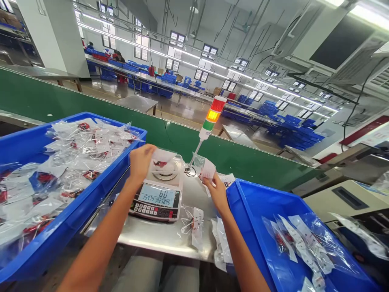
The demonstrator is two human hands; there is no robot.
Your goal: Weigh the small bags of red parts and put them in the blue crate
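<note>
My left hand [141, 161] pinches the edge of a clear plastic bag [164, 157] with a white paper and a small red item in it, over the pan of a digital scale [161, 198]. The scale's lit display shows numbers. Right of the scale, my right hand [216, 190] is closed on another clear bag with a white label [208, 168]. A further labelled bag [197, 229] lies on the metal table [146, 237] in front of the scale. More bags [221, 239] lie partly behind my right forearm.
A blue bin [121, 166] full of bagged red items stands at left. At right, another blue bin [247, 215] holds several bags. A signal tower [212, 117] with its amber section lit rises behind the scale, before a green partition [179, 136]. A beige machine [346, 198] stands far right.
</note>
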